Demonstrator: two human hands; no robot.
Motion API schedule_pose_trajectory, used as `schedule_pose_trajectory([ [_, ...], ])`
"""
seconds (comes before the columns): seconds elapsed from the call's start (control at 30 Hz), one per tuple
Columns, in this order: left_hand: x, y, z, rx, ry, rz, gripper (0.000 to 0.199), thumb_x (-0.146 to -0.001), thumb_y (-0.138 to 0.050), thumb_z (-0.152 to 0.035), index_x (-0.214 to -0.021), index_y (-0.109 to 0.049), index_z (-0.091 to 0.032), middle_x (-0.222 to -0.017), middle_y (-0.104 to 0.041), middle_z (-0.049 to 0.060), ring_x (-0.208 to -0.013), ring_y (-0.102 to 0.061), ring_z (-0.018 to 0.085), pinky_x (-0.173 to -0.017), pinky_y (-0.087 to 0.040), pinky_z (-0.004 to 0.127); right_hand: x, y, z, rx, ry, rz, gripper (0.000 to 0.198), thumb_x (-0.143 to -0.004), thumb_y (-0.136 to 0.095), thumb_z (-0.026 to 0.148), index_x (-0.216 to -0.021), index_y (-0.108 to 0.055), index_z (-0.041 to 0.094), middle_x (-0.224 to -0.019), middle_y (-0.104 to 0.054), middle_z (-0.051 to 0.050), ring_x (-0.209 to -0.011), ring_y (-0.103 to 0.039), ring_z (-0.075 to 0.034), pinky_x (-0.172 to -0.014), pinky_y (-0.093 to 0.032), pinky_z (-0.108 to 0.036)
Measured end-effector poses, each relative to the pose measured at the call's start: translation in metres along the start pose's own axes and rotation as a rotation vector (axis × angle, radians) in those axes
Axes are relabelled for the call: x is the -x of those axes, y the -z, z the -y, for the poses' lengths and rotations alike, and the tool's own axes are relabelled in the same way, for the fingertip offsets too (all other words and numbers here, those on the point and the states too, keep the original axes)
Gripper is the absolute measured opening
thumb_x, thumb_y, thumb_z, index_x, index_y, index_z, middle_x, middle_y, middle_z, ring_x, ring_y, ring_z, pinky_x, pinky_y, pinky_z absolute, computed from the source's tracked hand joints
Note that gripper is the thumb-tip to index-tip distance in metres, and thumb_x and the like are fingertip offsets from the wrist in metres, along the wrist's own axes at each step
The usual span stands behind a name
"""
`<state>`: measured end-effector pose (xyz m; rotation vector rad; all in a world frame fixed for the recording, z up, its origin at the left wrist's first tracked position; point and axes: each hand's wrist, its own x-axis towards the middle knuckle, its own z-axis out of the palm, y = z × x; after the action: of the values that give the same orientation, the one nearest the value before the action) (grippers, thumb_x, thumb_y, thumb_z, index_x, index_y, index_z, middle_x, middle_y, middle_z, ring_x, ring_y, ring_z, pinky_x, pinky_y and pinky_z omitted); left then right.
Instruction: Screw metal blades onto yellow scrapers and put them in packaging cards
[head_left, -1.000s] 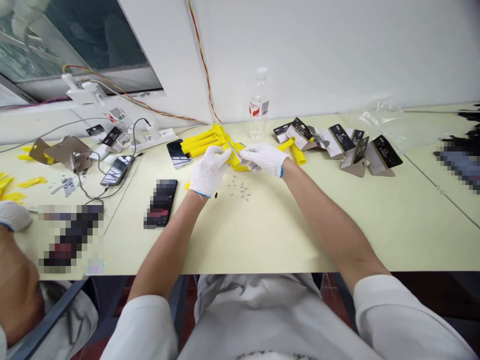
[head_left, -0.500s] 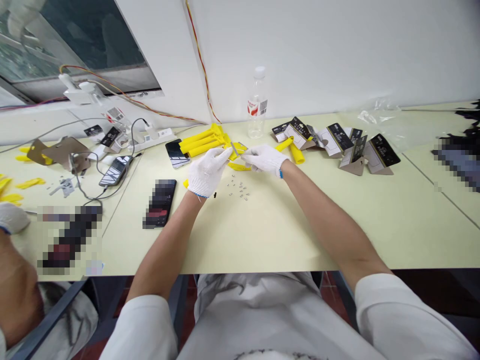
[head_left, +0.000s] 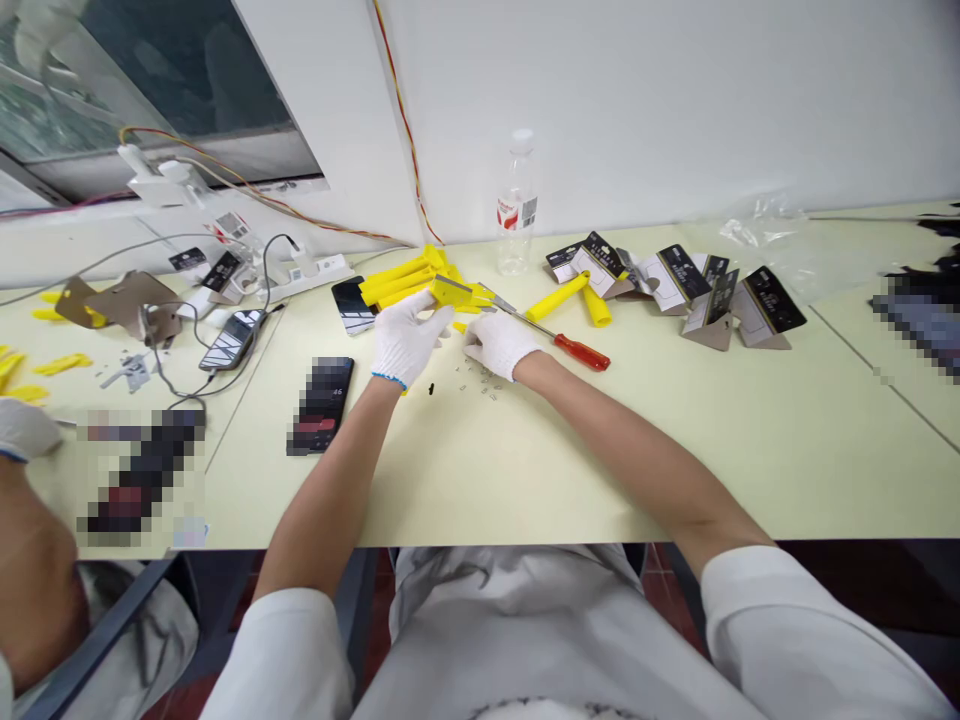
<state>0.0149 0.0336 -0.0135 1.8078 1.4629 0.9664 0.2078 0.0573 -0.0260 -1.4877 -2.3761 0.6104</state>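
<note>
My left hand (head_left: 409, 335), in a white glove, is closed around a yellow plastic tool head (head_left: 452, 291) and holds it raised over the table. To its right, my gloved right hand (head_left: 501, 345) bends down to the tabletop with thumb and fingers together; whatever is between them is hidden. Several tiny metal screws (head_left: 493, 390) lie scattered just below that hand. A screwdriver with a red handle (head_left: 582, 352) rests behind my right hand, its shaft pointing up-left. Several yellow tube-shaped handles (head_left: 401, 275) are piled behind my left hand.
Two more yellow handles (head_left: 598, 308) lie by folded black-and-white cards (head_left: 679, 280) at right. A clear bottle (head_left: 515, 215) stands against the wall. Phones (head_left: 321, 405), cables and a power strip (head_left: 311, 277) occupy the left. A co-worker's gloved hand (head_left: 26, 430) is at far left.
My right hand has come away from the piece in my left hand and moved down toward the screws, uncovering the red screwdriver. My left hand has tilted the yellow tool head.
</note>
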Motion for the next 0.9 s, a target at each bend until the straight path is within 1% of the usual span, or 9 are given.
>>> schedule_pose_trajectory([
  [0.07, 0.0, 0.0, 0.001, 0.019, 0.05, -0.039, 0.059, -0.118, -0.061, -0.051, -0.163, -0.064, -0.012, -0.151, -0.073, 0.01, -0.104, -0.069, 0.018, -0.096, -0.065, 0.046, -0.001, -0.004, -0.003, 0.009, 0.012, 0.004, 0.026, -0.101, -0.078, 0.011, -0.08, -0.065, 0.019, -0.092, -0.073, -0.012, -0.092, -0.069, -0.026, -0.088, -0.045, -0.038],
  [0.2, -0.001, -0.001, 0.001, 0.074, 0.103, -0.04, 0.061, -0.118, -0.063, -0.056, -0.162, -0.065, -0.015, -0.137, -0.079, 0.005, -0.106, -0.071, 0.017, -0.094, -0.066, 0.041, -0.002, -0.003, -0.004, 0.056, -0.013, 0.005, 0.018, -0.105, -0.076, 0.015, -0.088, -0.07, 0.017, -0.107, -0.079, -0.017, -0.098, -0.072, -0.028, -0.091, -0.048, -0.038],
  [0.27, -0.001, -0.001, 0.001, 0.088, 0.122, -0.039, 0.06, -0.118, -0.063, -0.057, -0.161, -0.065, -0.015, -0.132, -0.08, 0.003, -0.107, -0.071, 0.017, -0.094, -0.067, 0.04, -0.002, 0.001, -0.004, 0.056, -0.039, -0.039, 0.013, -0.108, -0.072, 0.017, -0.096, -0.075, 0.016, -0.115, -0.081, -0.018, -0.106, -0.073, -0.03, -0.095, -0.051, -0.039],
  [0.37, 0.001, -0.003, -0.002, 0.082, 0.123, -0.046, 0.059, -0.117, -0.065, -0.056, -0.161, -0.066, -0.016, -0.137, -0.078, 0.004, -0.106, -0.071, 0.016, -0.094, -0.067, 0.041, -0.001, 0.009, -0.004, -0.004, -0.035, -0.131, 0.017, -0.112, -0.064, 0.019, -0.108, -0.079, 0.017, -0.122, -0.081, -0.017, -0.114, -0.074, -0.03, -0.103, -0.053, -0.04],
  [0.43, 0.004, -0.006, -0.007, 0.077, 0.11, -0.049, 0.06, -0.116, -0.067, -0.057, -0.161, -0.068, -0.018, -0.14, -0.077, 0.004, -0.103, -0.071, 0.016, -0.092, -0.067, 0.042, 0.0, 0.015, -0.003, -0.104, -0.007, -0.212, 0.019, -0.113, -0.061, 0.022, -0.113, -0.08, 0.018, -0.123, -0.082, -0.015, -0.114, -0.074, -0.029, -0.106, -0.054, -0.04],
  [0.53, 0.01, -0.012, -0.016, 0.067, 0.087, -0.035, 0.061, -0.113, -0.071, -0.062, -0.158, -0.073, -0.02, -0.135, -0.079, 0.003, -0.097, -0.071, 0.016, -0.087, -0.068, 0.04, 0.003, 0.023, 0.003, -0.223, 0.027, -0.295, 0.022, -0.112, -0.064, 0.032, -0.119, -0.081, 0.021, -0.122, -0.082, -0.014, -0.114, -0.072, -0.029, -0.107, -0.054, -0.043],
  [0.63, 0.014, -0.017, -0.024, 0.061, 0.071, -0.036, 0.063, -0.112, -0.072, -0.066, -0.152, -0.077, -0.018, -0.132, -0.081, 0.005, -0.095, -0.072, 0.017, -0.086, -0.067, 0.04, 0.006, 0.026, 0.009, -0.243, 0.047, -0.315, 0.024, -0.111, -0.066, 0.041, -0.118, -0.08, 0.022, -0.119, -0.081, -0.014, -0.115, -0.071, -0.031, -0.104, -0.054, -0.043],
  [0.7, 0.015, -0.019, -0.025, 0.072, 0.073, -0.028, 0.063, -0.112, -0.071, -0.067, -0.153, -0.077, -0.019, -0.132, -0.081, 0.005, -0.097, -0.073, 0.018, -0.087, -0.067, 0.04, 0.007, 0.026, 0.011, -0.244, 0.058, -0.323, 0.026, -0.111, -0.066, 0.043, -0.117, -0.078, 0.021, -0.118, -0.08, -0.014, -0.115, -0.071, -0.031, -0.102, -0.054, -0.042],
  [0.9, 0.012, -0.025, -0.017, 0.112, 0.117, -0.02, 0.065, -0.113, -0.07, -0.065, -0.157, -0.073, -0.018, -0.138, -0.08, 0.005, -0.103, -0.072, 0.019, -0.089, -0.067, 0.041, 0.007, 0.022, 0.013, -0.213, 0.009, -0.329, 0.026, -0.115, -0.061, 0.046, -0.114, -0.074, 0.023, -0.118, -0.078, -0.014, -0.112, -0.072, -0.03, -0.102, -0.055, -0.042],
])
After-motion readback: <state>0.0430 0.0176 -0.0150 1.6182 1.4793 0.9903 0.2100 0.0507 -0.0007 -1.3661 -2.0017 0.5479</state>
